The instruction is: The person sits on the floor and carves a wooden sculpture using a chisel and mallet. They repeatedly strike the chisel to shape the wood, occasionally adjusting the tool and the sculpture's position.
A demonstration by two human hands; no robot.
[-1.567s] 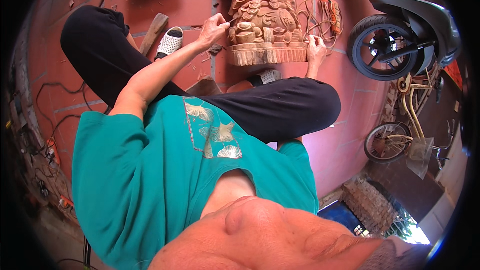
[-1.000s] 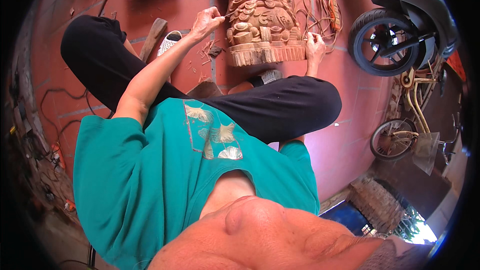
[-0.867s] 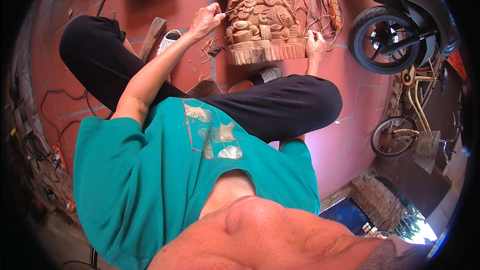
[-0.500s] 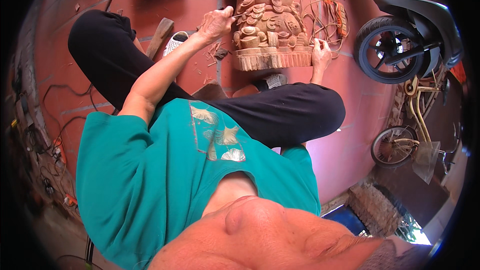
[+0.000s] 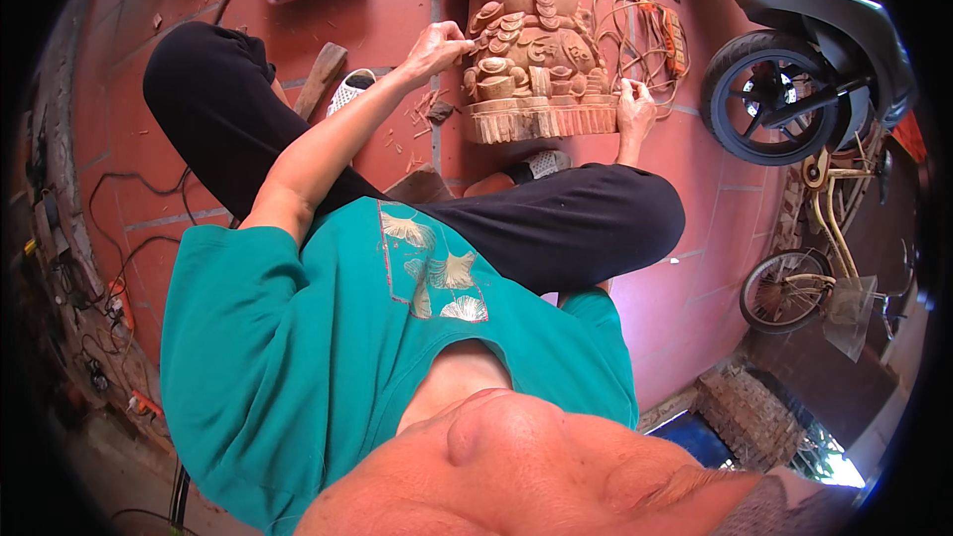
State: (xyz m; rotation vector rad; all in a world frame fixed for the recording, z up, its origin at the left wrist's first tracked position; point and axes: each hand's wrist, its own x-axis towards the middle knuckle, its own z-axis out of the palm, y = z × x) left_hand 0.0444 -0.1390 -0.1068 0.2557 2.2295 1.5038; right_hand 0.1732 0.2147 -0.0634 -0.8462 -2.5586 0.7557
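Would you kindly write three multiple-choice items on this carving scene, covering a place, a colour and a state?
1. Where does the left hand rest?
A. on the wooden carving's upper left side
B. on the tool tray
C. on the scooter wheel

2. What colour is the shirt?
A. red
B. teal
C. white

3. How is the right hand placed?
A. lifted clear
B. gripping a mallet
C. against the carving's base

Answers: A, fingers touch the carved ornaments; B, teal fabric fills the foreground; C, it steadies the base's right corner.

Pale brown wood carving (image 5: 531,60), teal shirt (image 5: 298,367) with gold leaf print, black trousers (image 5: 556,228), red floor tiles (image 5: 397,0).
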